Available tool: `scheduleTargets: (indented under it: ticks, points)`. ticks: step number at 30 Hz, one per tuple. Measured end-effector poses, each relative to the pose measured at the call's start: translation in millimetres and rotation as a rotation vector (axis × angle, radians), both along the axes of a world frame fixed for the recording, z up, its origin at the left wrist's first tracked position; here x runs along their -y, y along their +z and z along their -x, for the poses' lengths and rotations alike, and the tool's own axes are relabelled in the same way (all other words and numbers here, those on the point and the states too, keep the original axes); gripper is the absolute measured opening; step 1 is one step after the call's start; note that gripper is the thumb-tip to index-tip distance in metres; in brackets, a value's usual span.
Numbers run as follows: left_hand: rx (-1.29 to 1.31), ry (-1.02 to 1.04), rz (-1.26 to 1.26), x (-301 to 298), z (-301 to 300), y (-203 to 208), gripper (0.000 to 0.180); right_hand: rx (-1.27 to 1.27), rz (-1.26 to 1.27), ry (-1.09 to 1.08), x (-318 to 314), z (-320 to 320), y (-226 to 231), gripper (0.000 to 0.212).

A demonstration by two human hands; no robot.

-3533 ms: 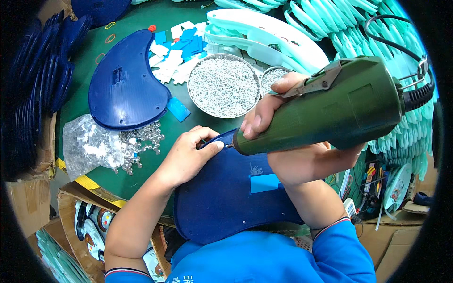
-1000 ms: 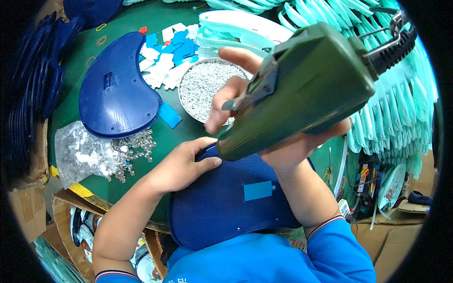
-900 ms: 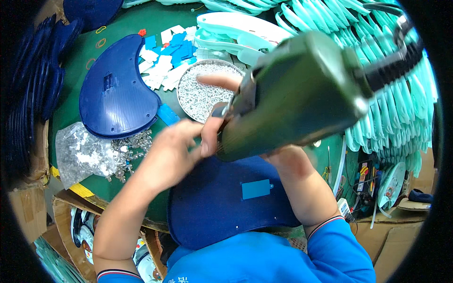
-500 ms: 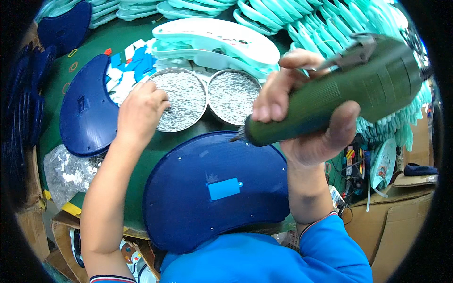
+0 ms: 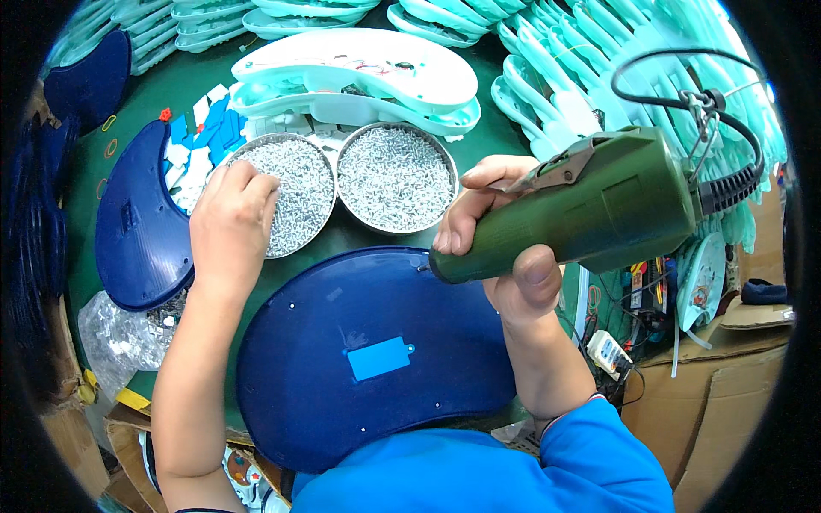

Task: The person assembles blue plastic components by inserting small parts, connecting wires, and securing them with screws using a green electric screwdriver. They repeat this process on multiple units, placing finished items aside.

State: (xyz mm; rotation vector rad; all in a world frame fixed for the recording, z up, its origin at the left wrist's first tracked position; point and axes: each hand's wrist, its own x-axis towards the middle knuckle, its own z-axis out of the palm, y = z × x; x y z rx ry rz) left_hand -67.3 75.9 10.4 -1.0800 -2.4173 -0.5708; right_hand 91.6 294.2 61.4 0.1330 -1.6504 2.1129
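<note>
A: Where is the left hand (image 5: 229,224) at this moment?

B: It lies palm down over the left round metal dish of small silver screws (image 5: 295,201), fingers curled into the heap. Whether it has a screw pinched I cannot tell; the fingertips are buried. Half a second ago it was already over that dish, though higher in the view; a second ago it lay on the panel beside the tool's tip.

A: And the right hand (image 5: 505,248)?

B: Closed around the dark green electric screwdriver (image 5: 590,209), thumb pressed on the barrel's underside, fingers wrapped over the front near the metal lever. The tool's tip sits at the upper right edge of the large dark blue kidney-shaped plastic panel (image 5: 368,359), just about touching it. In the picture 3.5 seconds back the tip pointed at the panel's upper left edge, where the left hand steadied it.

A: Where is the panel itself?

B: Flat on the green table (image 5: 180,81), directly in front of the person's blue-sleeved body, with a light blue rectangular label (image 5: 379,357) near its middle.

A: What else lies around?

B: A second round dish of silver screws (image 5: 395,177) just right of the first, a smaller dark blue curved panel (image 5: 137,231) to the left, a clear bag of metal parts (image 5: 128,329) below it, white and pale turquoise shells (image 5: 359,73) behind the dishes, and stacked turquoise pieces (image 5: 616,60) to the upper right.
</note>
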Motion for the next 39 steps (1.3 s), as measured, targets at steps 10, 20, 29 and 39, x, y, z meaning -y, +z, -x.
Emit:
scheduleTargets:
  ticks: [10,20,29,39]
  points:
    - [0.433,-0.404,-0.136,-17.6,-69.0,4.9,0.012,-0.006,-0.262,-0.017,1.3,11.4,7.3,0.095]
    - [0.520,-0.319,-0.232,48.9,-97.0,12.2,0.013,-0.069,-0.191,0.164,76.8,11.3,23.7,0.092]
    - [0.381,-0.029,-0.399,130.2,-124.1,22.3,0.022,-0.023,-0.095,0.422,147.0,19.4,21.3,0.088]
    - [0.518,0.136,-0.437,142.7,-177.6,-5.9,0.019,-0.003,-0.064,0.541,174.9,16.9,-4.8,0.083]
